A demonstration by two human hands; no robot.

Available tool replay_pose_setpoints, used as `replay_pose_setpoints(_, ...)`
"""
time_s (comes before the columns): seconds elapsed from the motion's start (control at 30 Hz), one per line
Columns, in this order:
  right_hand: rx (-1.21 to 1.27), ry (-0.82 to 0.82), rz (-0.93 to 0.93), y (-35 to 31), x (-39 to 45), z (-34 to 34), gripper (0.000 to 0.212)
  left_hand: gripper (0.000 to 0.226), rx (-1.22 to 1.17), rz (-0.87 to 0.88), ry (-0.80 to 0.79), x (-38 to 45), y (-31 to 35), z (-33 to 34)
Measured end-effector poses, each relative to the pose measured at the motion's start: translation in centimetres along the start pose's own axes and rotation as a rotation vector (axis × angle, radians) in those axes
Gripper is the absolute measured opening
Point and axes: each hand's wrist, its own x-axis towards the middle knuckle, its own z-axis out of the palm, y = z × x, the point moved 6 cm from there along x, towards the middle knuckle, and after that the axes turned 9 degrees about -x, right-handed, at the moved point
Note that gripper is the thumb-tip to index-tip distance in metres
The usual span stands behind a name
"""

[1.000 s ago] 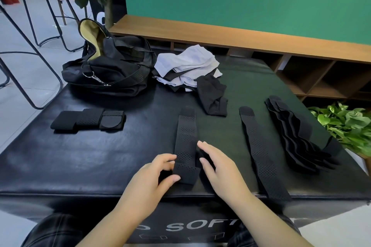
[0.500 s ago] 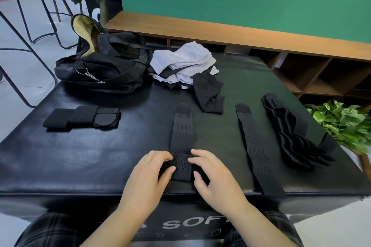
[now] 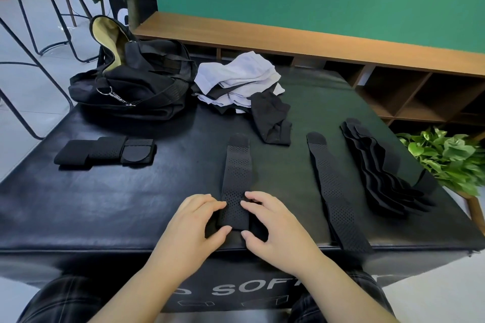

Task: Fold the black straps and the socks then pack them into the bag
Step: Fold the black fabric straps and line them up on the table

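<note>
Both your hands are down at the near edge of the black padded worktop (image 3: 78,212), working the nearest end of the perforated black strap (image 3: 237,176) that runs straight away from you. Your left hand (image 3: 194,228) sits on the strap's left side, fingers (image 3: 210,203) curled onto its edge and thumb tucked in at the folded end; your right hand (image 3: 275,225) mirrors it on the right, fingertips on the strap's surface and thumb closing in at the near corner, so both hands are pinching that doubled-over end between them. The strap's far end, with its rounded tab, lies flat on the worktop. To your right, a second long strap (image 3: 333,191) lies unfolded, its near end reaching over the worktop's front edge, and beyond it a fanned stack of more straps (image 3: 380,168) sits near the right edge. Off to your left, well apart from your hands, a folded strap bundle (image 3: 105,151) rests on the worktop. At the far left the black bag (image 3: 139,86) stands open, its yellowish lining showing. Just beside it is a loose heap of white socks (image 3: 241,76), with a black sock (image 3: 271,118) lying at the heap's near side.
</note>
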Motion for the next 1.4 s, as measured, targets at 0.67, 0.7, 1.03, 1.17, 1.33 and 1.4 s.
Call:
replay_pose_setpoints(0.67, 0.247, 0.137, 0.388, 0.9, 2.3, -0.7, 0.019, 0.021, -0.266, -0.345, 0.133, 2.1, -0.2, -1.1)
replay_pose_setpoints(0.7, 0.248, 0.142, 0.407, 0.9, 2.4, -0.7, 0.026, 0.023, -0.279, -0.363, 0.154, 2.3, -0.3, -1.1)
replay_pose_setpoints(1.03, 0.012, 0.104, 0.375, 0.4, 3.3, -0.8, 0.027, 0.017, -0.122, -0.342, 0.178, 3.1, -0.7, -0.4)
replay_pose_setpoints(1.17, -0.013, 0.095, 0.342, 0.4, 3.5, -0.5, 0.031, 0.034, -0.046, -0.283, 0.14, 3.3, -0.4, -0.4)
replay_pose_setpoints(1.33, -0.013, 0.095, 0.332, 0.6, 3.8, -0.1, 0.031, 0.04, 0.001, -0.278, 0.08, 3.6, -0.5, -0.1)
replay_pose_setpoints(1.4, -0.002, 0.087, 0.339, 0.7, 3.9, -0.2, 0.032, 0.042, 0.003, -0.289, 0.063, 3.8, -0.6, 0.0)
